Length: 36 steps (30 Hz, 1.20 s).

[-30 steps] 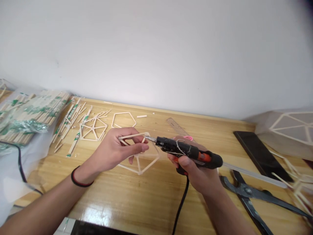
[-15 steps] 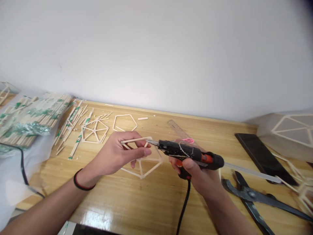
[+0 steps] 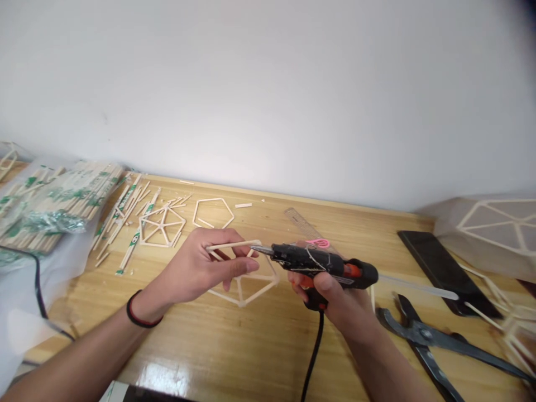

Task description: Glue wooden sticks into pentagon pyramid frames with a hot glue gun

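My left hand pinches a frame of thin wooden sticks between thumb and fingers, its joined struts spreading below and to the right. My right hand is wrapped round the handle of a black and orange hot glue gun. The metal nozzle points left and meets, or nearly meets, a stick joint just beyond my left fingertips. A clear glue stick sticks out of the gun's rear. Part of the frame is hidden behind my left fingers.
Behind my left hand lie a spoked pentagon frame and a plain stick pentagon. Bagged chopsticks fill the left. A ruler, pink-handled scissors, a black phone-like slab and large pliers lie rightward.
The glue gun has shifted slightly left and its rear end has dropped a little. The upper stick in my left hand sits slightly lower and flatter; both grips stay the same.
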Tool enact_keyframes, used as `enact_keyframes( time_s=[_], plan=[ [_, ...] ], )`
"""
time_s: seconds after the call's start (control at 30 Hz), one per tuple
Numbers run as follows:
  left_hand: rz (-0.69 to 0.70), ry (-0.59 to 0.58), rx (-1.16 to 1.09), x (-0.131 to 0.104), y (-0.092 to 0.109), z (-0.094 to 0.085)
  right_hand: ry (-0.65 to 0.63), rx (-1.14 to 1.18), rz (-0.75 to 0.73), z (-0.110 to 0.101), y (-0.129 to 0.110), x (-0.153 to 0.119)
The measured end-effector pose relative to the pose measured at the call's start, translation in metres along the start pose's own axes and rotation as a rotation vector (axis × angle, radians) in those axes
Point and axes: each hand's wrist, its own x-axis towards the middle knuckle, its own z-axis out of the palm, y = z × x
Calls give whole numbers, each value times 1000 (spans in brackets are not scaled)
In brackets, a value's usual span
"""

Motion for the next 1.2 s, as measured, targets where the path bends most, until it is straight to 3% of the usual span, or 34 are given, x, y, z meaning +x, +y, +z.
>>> enact_keyframes(
  time_s=[1.2],
  plan=[
    [28, 19, 19, -2, -1, 3, -49, -108, -16, 1, -8, 3]
  ],
)
